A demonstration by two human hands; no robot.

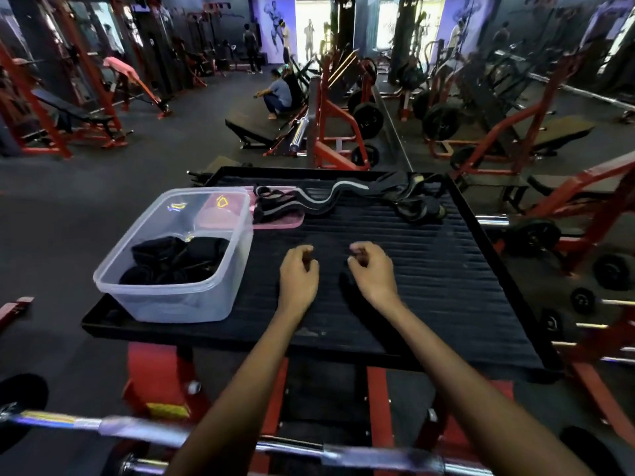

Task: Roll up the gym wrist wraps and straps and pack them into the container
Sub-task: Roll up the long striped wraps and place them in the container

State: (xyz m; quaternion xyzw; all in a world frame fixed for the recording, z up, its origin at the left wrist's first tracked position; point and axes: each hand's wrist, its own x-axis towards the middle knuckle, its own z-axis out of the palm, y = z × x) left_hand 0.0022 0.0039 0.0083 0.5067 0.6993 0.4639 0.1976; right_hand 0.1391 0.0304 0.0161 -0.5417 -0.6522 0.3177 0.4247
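Left hand (298,273) and right hand (372,271) hovering side by side over the ribbed black platform (429,269), fingers curling inward (whether pinching anything, cannot tell), clear plastic container (178,304) sitting left of them, holding rolled black wraps (171,261), unrolled straps (343,197) lying beyond.

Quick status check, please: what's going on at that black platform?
Both hands, left and right, curled over platform, apparently empty. Rolled wraps in container. Loose straps wait beyond. Nothing blocking.
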